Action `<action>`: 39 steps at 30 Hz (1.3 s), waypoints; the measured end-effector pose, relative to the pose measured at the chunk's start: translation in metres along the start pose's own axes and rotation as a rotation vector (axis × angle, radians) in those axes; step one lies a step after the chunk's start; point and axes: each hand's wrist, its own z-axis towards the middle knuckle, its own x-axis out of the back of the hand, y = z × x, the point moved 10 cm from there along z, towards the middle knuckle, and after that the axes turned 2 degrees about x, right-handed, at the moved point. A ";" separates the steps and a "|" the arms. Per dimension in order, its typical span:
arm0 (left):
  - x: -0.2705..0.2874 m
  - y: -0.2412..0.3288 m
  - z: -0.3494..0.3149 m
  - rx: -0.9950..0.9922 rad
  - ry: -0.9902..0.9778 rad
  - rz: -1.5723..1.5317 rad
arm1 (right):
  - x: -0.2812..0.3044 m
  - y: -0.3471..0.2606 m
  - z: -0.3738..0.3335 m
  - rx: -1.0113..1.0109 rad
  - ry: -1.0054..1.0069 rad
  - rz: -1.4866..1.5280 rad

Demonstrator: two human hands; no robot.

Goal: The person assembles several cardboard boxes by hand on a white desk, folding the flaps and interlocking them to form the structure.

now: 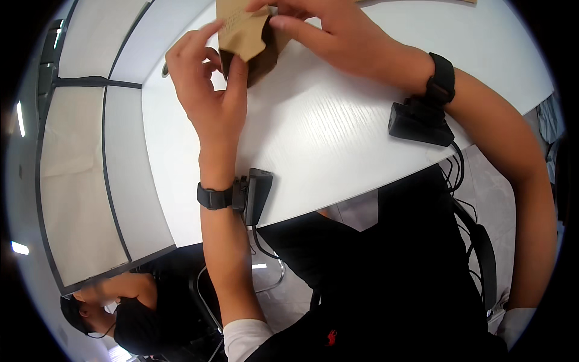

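Observation:
Near the far edge of the view, a small brown cardboard box (242,37) rests on the white table, its dark open end facing me and a crumpled flap at its mouth. My left hand (211,84) grips its left side, with the thumb at the lower edge of the opening and the fingers along the outer wall. From the right, my right hand (338,30) reaches over the box. Its thumb presses on the flap's right edge and its other fingers lie across the top, partly cut off by the frame. The inside of the box is too dark to make out.
White tabletop (338,139) spreads under both arms. Wrist straps carry black devices (422,120) with cables hanging past the table's front edge. A framed partition (78,169) stands along the left. Beyond it, a person in black (132,320) sits at lower left.

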 end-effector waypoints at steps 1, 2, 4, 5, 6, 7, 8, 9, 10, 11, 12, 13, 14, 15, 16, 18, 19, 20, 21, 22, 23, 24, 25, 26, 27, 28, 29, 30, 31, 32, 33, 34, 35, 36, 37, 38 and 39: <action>-0.004 0.006 0.000 -0.051 -0.038 0.115 | 0.001 -0.004 -0.002 -0.001 -0.002 -0.001; -0.002 0.009 0.001 -0.126 -0.020 0.154 | -0.002 -0.014 -0.002 -0.046 -0.059 -0.010; 0.003 0.008 -0.001 -0.095 0.013 0.172 | -0.013 -0.002 -0.004 -0.144 -0.125 0.097; 0.006 0.009 -0.001 -0.063 0.044 0.193 | -0.016 0.006 -0.006 -0.145 -0.126 0.098; 0.004 0.013 -0.001 -0.062 0.043 0.192 | -0.011 0.007 -0.006 -0.090 -0.063 0.047; 0.004 0.013 0.000 -0.009 0.063 0.112 | -0.003 0.005 -0.007 -0.036 0.000 -0.006; 0.008 0.010 0.000 0.047 0.084 0.041 | -0.003 -0.002 -0.005 -0.035 -0.002 0.000; 0.008 0.008 -0.001 0.048 0.085 0.043 | 0.001 -0.003 -0.004 -0.156 -0.013 -0.009; 0.011 0.011 -0.001 -0.005 0.111 -0.019 | 0.002 0.001 -0.005 -0.277 -0.023 -0.020; 0.015 0.013 -0.001 -0.058 0.137 -0.083 | 0.002 0.001 -0.006 -0.277 -0.023 -0.021; 0.012 0.019 -0.001 -0.178 -0.006 0.170 | 0.004 -0.002 -0.005 -0.249 0.012 -0.002; 0.015 0.017 0.000 -0.178 -0.007 0.169 | 0.006 -0.004 -0.005 -0.221 0.047 0.018; 0.010 0.023 0.002 -0.240 -0.050 0.200 | 0.008 -0.001 -0.005 -0.221 0.048 0.016; 0.005 0.029 0.003 -0.301 -0.093 0.231 | 0.006 0.008 -0.005 -0.232 0.006 0.039; 0.004 0.033 0.004 -0.302 -0.093 0.230 | 0.003 0.014 -0.006 -0.243 -0.036 0.062; -0.006 0.023 0.004 -0.080 -0.183 -0.010 | 0.004 0.021 -0.009 -0.269 0.019 0.109; -0.008 0.023 0.003 -0.079 -0.183 -0.011 | 0.007 0.024 -0.010 -0.294 0.074 0.156; -0.006 0.022 0.002 -0.076 -0.151 0.032 | 0.007 0.023 -0.008 -0.292 0.072 0.159; -0.003 0.020 0.002 -0.072 -0.118 0.075 | 0.000 0.021 -0.006 -0.296 -0.021 0.161; 0.002 0.016 0.002 -0.112 -0.057 0.102 | -0.003 0.023 -0.005 -0.296 -0.067 0.163; 0.001 0.017 0.001 -0.116 -0.055 0.101 | -0.004 0.025 -0.005 -0.297 -0.112 0.161; 0.003 0.018 0.001 -0.087 -0.009 0.041 | -0.012 0.021 -0.002 -0.238 -0.201 0.278; 0.006 0.018 0.000 -0.058 0.037 -0.018 | -0.008 0.013 -0.003 -0.196 -0.174 0.324; 0.004 0.019 -0.001 -0.041 0.020 -0.035 | -0.005 0.002 -0.003 -0.156 -0.147 0.368; 0.001 0.020 -0.001 -0.043 0.018 -0.036 | -0.002 -0.010 -0.003 -0.117 -0.123 0.410; -0.001 0.018 -0.002 -0.014 0.016 -0.077 | -0.004 0.008 -0.006 -0.248 -0.157 0.657; -0.003 0.017 -0.002 0.012 0.016 -0.121 | -0.008 0.006 -0.009 -0.312 -0.175 0.776; -0.002 0.015 -0.003 0.015 0.013 -0.117 | -0.017 0.004 -0.009 -0.380 -0.189 0.905; -0.003 0.012 -0.004 0.023 0.006 -0.107 | -0.018 -0.001 -0.013 -0.411 -0.057 0.837; -0.001 0.011 -0.004 0.029 0.001 -0.096 | -0.017 0.004 -0.013 -0.422 0.008 0.804; -0.003 0.013 -0.003 0.027 -0.001 -0.098 | -0.013 0.009 -0.014 -0.437 0.076 0.763; -0.003 0.015 -0.004 0.023 0.027 -0.114 | -0.013 0.021 -0.011 -0.290 -0.021 0.539; -0.001 0.015 -0.005 0.022 0.057 -0.127 | -0.019 0.010 -0.001 -0.144 -0.118 0.316; -0.003 0.014 -0.006 0.023 0.057 -0.127 | -0.018 0.006 -0.002 -0.145 -0.119 0.318; -0.001 0.013 -0.008 0.000 0.103 -0.250 | -0.014 0.000 -0.003 -0.164 -0.101 0.242; 0.001 0.014 -0.009 -0.027 0.147 -0.379 | -0.010 0.001 -0.003 -0.175 -0.088 0.200; 0.002 0.016 -0.007 -0.028 0.146 -0.384 | -0.006 0.001 -0.003 -0.187 -0.078 0.156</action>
